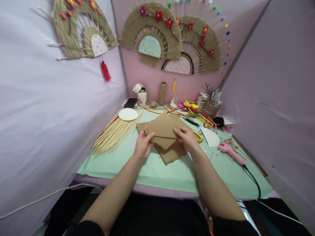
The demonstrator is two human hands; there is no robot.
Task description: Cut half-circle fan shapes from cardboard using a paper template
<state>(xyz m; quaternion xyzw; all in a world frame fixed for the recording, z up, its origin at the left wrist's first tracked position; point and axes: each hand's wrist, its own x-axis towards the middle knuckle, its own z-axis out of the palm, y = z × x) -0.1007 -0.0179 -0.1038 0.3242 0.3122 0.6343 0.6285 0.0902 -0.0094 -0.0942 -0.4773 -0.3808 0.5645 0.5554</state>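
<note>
Between my two hands I hold a piece of brown cardboard (162, 126) with a curved far edge and a straight near edge. My left hand (144, 144) pinches its left corner, thumb on top. At the right corner, my right hand (187, 139) grips it the same way. Another cardboard piece (166, 143) shows just under it; I cannot tell whether it is held too. More cardboard sheets (169, 155) lie beneath on the table. Yellow-handled scissors (197, 136) rest beside my right hand, their blades hidden.
Thin wooden sticks (110, 136) and a white oval (128, 114) lie left on the green-covered table (162, 178). A white half-round piece (210, 136) and pink glue gun (232, 152) lie right. Behind are pipe cleaners (197, 114), a jar (142, 97) and a twine cone (162, 93).
</note>
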